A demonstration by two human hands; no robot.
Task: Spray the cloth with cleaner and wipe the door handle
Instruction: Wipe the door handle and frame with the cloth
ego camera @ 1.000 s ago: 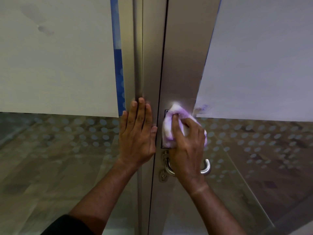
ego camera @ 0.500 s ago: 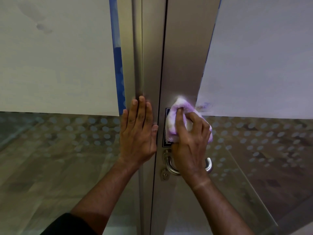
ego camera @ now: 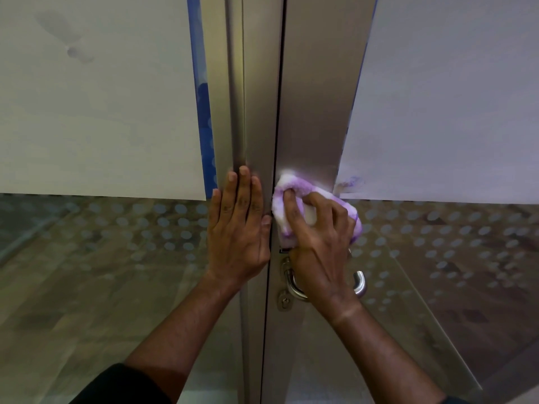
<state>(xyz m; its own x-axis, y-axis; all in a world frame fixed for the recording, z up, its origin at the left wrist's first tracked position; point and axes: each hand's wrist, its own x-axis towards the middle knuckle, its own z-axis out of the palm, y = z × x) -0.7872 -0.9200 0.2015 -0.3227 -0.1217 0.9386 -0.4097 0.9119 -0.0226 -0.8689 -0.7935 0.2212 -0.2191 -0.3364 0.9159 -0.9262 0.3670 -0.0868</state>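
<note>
Against the brushed metal door stile, just above the curved steel lever handle (ego camera: 360,284), the right hand (ego camera: 320,246) bunches a soft, light purple-and-white cloth (ego camera: 291,189); the left hand (ego camera: 237,228) presses flat, holding nothing.

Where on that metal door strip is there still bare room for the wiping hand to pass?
Free: the brushed steel door stile above the purple-and-white cloth, bordered by the dark door gap and frosted glass panel. Crowded: lower down, where the right hand covers the curved steel handle and the left hand lies flat alongside.
</note>
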